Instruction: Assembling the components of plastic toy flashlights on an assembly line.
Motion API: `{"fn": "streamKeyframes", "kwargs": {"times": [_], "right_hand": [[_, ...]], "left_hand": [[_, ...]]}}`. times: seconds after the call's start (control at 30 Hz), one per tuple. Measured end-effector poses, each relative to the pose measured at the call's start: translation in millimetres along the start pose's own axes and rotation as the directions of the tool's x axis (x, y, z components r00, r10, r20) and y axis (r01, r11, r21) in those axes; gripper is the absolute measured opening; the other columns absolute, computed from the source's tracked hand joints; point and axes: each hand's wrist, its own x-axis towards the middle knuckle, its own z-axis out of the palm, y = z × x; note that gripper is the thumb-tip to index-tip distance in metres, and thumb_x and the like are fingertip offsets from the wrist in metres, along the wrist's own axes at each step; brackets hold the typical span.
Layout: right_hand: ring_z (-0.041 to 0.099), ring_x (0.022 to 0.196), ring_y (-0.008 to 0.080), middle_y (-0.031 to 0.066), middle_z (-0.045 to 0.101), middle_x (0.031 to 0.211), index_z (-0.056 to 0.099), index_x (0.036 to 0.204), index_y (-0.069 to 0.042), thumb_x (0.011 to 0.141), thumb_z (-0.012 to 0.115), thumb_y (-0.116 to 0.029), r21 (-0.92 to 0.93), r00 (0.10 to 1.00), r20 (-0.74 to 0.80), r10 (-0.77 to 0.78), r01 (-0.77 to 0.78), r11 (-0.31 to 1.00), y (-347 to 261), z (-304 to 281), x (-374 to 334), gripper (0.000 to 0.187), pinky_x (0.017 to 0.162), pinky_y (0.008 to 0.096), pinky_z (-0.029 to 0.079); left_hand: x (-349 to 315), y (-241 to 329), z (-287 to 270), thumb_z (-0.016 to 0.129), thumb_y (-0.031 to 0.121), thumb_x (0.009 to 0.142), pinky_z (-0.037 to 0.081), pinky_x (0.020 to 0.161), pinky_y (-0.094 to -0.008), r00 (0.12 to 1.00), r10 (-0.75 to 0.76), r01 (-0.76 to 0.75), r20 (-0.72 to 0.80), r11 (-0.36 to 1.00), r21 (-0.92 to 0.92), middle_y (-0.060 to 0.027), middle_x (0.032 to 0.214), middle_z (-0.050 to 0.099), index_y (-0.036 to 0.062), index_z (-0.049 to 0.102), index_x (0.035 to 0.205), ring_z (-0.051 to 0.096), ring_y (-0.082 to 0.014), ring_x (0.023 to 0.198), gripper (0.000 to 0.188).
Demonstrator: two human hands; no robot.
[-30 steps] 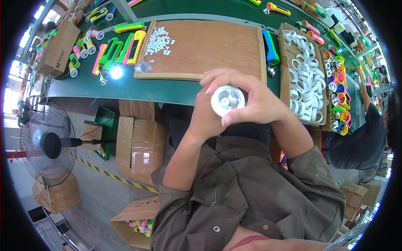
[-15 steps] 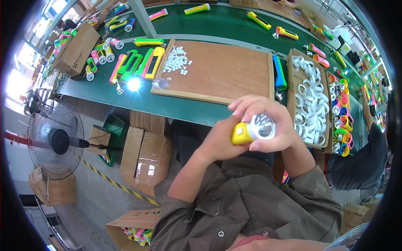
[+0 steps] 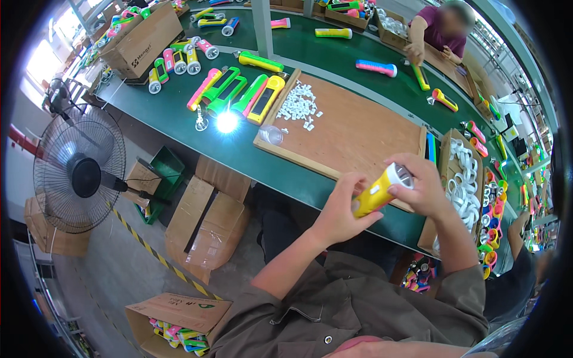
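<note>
A yellow flashlight [image 3: 373,194] with a white head is held in front of my body, tilted with its reflector up to the right. Around its lower end curl the fingers of my left hand [image 3: 341,212]. My right hand [image 3: 422,186] grips the head end, thumb against the white ring. Beyond them lies a brown wooden board [image 3: 352,125] with a raised rim. Small white plastic parts [image 3: 298,102] are heaped at its left end, near a clear round cup [image 3: 271,135]. Right of the board stands a carton of white rings [image 3: 462,179].
Several flashlights lie left of the board, and one lamp [image 3: 227,122] shines brightly. More flashlights sit on the green belt [image 3: 310,51] behind, where a co-worker [image 3: 441,27] reaches for one. A fan [image 3: 83,173] and an open carton [image 3: 206,224] stand at the left.
My hands have shifted slightly, and the left has slid down to the flashlight's lower end. The flashlight now shows more of its side. My view has turned, and a co-worker has come into sight.
</note>
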Motion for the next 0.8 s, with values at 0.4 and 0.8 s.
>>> {"fn": "streamKeyframes", "kwargs": {"times": [0.4,0.8], "right_hand": [[0.060,0.081,0.0092,0.0036,0.065,0.095,0.061,0.116,-0.002,0.091,0.071,-0.030,0.250,0.899,-0.426,0.102,0.009,0.968,113,-21,263,0.039,0.069,0.0248,0.051],[0.060,0.098,0.0120,0.0025,0.066,0.101,0.067,0.111,-0.002,0.096,0.064,-0.013,-0.034,0.930,-0.342,-0.137,0.133,0.991,55,-97,220,0.018,0.085,0.0231,0.048]], "left_hand": [[-149,-115,-104,0.074,0.002,0.080,0.053,0.079,-0.0285,0.872,-0.454,0.411,-0.183,0.883,-0.228,-0.0080,0.092,0.066,0.0012,0.062,0.100,0.066,-0.0151,0.084,0.023],[-165,-138,-72,0.073,0.001,0.081,0.054,0.078,-0.0294,0.768,-0.583,0.562,-0.265,0.812,-0.160,-0.0087,0.094,0.067,-0.0001,0.061,0.102,0.067,-0.0154,0.085,0.024]]}}
